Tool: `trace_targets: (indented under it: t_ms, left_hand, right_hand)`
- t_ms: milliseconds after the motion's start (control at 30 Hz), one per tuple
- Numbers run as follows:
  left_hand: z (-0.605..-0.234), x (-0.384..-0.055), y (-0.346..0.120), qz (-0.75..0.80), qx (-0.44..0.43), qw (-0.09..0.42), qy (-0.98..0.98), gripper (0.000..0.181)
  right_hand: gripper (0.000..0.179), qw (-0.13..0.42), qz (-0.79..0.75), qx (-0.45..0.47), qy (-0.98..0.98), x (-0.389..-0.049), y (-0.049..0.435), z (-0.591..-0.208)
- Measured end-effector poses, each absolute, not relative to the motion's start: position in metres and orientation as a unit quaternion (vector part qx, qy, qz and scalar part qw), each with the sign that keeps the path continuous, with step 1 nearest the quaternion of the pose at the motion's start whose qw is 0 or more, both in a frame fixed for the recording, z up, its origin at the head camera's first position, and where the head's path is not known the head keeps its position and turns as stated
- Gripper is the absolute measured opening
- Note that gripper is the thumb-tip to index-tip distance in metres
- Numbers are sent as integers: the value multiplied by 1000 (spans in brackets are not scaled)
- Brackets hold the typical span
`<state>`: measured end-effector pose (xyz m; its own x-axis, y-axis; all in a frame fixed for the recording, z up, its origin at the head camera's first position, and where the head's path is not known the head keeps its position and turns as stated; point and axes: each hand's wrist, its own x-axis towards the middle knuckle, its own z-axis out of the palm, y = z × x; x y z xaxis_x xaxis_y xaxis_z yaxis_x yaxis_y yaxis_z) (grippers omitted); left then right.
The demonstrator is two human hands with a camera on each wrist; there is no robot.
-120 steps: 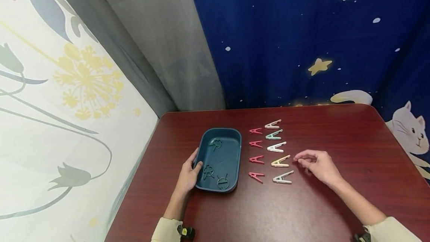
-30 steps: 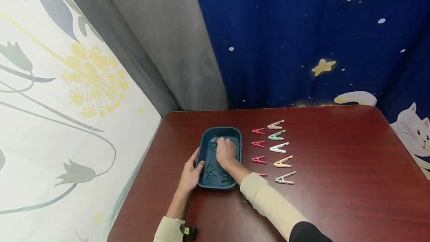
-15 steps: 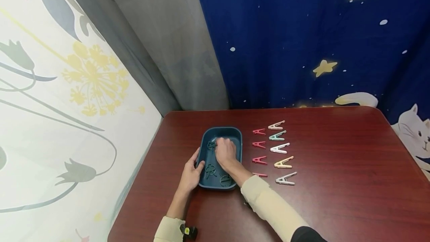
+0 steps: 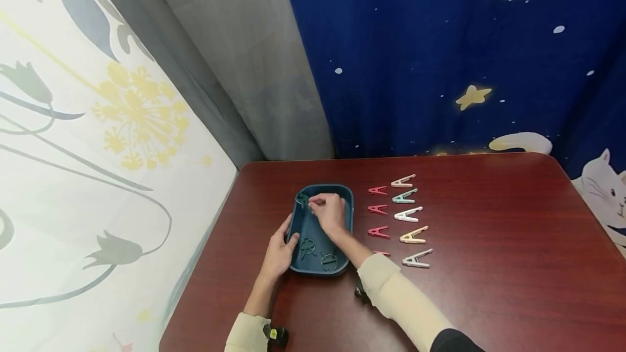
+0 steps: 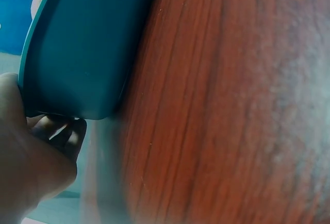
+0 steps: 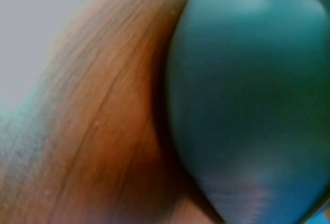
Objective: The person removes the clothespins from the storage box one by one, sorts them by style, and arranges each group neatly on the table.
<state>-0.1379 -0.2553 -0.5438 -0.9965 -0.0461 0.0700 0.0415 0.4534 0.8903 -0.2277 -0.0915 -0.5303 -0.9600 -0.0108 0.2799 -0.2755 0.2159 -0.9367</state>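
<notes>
My left hand point(image 4: 277, 254) grips the left side of the dark teal tray point(image 4: 348, 227), thumb over the rim and fingers outside the wall. In the left wrist view its curled fingers point(image 5: 75, 136) show at the tray's end. My right hand point(image 4: 329, 213) reaches inside the tray, fingertips right at a small dark green looped piece point(image 4: 301, 200) in the far left corner; I cannot tell whether they pinch it. Two more dark green ring-shaped pieces lie nearer me, one with prongs point(image 4: 307, 247) and one with a crossbar point(image 4: 329, 262). The right wrist view shows only the tray's outside point(image 6: 247, 79).
Right of the tray stand two columns of clothespins on the table point(image 4: 489, 259): small red ones point(image 4: 377, 209), the nearest partly behind the right sleeve, and larger white, mint and yellow point(image 4: 413, 235) ones. Curtains point(image 4: 420, 58) hang behind the table's far edge.
My right hand came from beside the clothespins into the tray. In the last half second it moved toward the far left corner, and the looped piece shifted there too. The left hand stayed.
</notes>
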Motion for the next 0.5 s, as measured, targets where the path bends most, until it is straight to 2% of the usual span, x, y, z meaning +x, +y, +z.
trace_targets:
  t_ms: [500]
  left_hand:
    - [-543,-140,-253,-514,9,38,-857,62]
  right_hand:
    - [8,36,708,129,-693,-229,-48,-509]
